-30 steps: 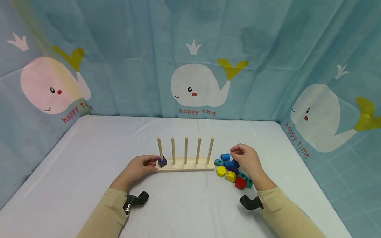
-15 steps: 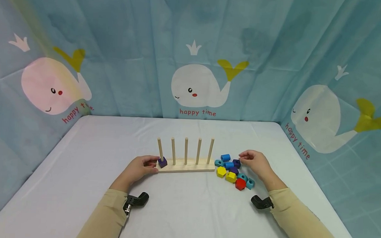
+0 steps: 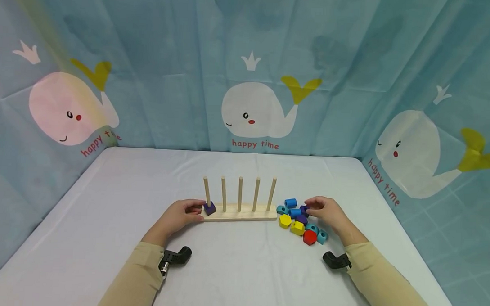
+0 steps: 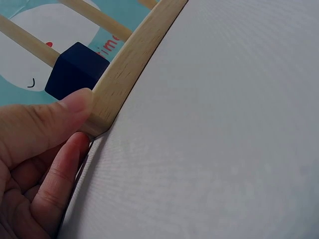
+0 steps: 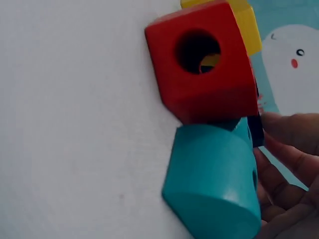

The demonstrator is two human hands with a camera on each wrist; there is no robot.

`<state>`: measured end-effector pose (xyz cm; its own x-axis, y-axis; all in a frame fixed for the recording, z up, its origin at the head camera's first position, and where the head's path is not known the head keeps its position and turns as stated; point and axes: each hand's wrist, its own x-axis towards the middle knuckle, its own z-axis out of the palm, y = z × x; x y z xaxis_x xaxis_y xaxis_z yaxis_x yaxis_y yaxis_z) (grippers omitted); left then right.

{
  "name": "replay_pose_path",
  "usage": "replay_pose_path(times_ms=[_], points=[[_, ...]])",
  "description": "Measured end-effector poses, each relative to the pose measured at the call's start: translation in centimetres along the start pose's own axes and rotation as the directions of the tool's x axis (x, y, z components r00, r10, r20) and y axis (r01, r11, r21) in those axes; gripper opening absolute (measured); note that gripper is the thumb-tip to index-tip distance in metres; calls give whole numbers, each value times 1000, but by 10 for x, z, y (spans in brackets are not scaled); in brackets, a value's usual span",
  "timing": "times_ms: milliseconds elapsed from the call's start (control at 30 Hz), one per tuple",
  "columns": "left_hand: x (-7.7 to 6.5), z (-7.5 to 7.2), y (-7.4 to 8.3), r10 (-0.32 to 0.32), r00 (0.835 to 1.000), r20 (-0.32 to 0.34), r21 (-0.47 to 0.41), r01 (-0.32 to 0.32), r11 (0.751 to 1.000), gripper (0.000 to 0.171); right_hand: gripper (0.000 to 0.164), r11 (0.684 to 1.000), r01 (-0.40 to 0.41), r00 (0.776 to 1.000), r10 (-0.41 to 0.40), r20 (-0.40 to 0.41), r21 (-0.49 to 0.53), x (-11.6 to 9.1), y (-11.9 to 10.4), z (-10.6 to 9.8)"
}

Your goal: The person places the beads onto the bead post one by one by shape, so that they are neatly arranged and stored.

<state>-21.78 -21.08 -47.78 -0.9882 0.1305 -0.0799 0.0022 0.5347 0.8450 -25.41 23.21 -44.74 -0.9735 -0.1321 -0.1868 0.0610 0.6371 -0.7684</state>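
Observation:
A wooden peg board (image 3: 239,215) with several upright pegs lies on the table. One purple bead (image 3: 209,209) sits at the bottom of its leftmost peg. My left hand (image 3: 177,219) pinches the board's left end; in the left wrist view the thumb (image 4: 77,102) presses the wood beside that bead. At the right of the board my right hand (image 3: 328,213) pinches another purple bead (image 3: 304,210) at the back of a loose pile. In the right wrist view, teal and red beads hide most of it; only a dark edge shows by the thumb.
Around the right hand lie a red bead (image 3: 309,237), yellow beads (image 3: 285,221), blue cylinders (image 3: 290,203) and teal beads (image 3: 322,237), close together on the white table (image 3: 241,265). A blue whale-print curtain (image 3: 170,101) hangs behind and at both sides.
My right hand has shifted right and down from above the blue cylinders, then in to the rear purple bead, its fingers now on it. The left hand stays at the board's end.

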Motion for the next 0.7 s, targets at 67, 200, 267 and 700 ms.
replay_pose_path(times_ms=[67, 200, 267, 700], points=[[0, 0, 0, 3, 1000, 1, 0, -3, 1000, 50, 32, 1000, 2, 1000, -2, 25, -20, 1, 1, 0], [1, 0, -1, 9, 1000, 2, 0, -9, 1000, 50, 29, 999, 7, 998, -5, 69, -40, 3, 3, 1], [0, 0, -1, 10, 1000, 1, -2, -10, 1000, 50, 27, 999, 8, 997, -5, 78, -40, 3, 3, 2], [1, 1, -3, -1, 1000, -5, 15, 1, 1000, 51, 30, 997, 21, 999, -19, 36, -76, 0, -17, -15]])
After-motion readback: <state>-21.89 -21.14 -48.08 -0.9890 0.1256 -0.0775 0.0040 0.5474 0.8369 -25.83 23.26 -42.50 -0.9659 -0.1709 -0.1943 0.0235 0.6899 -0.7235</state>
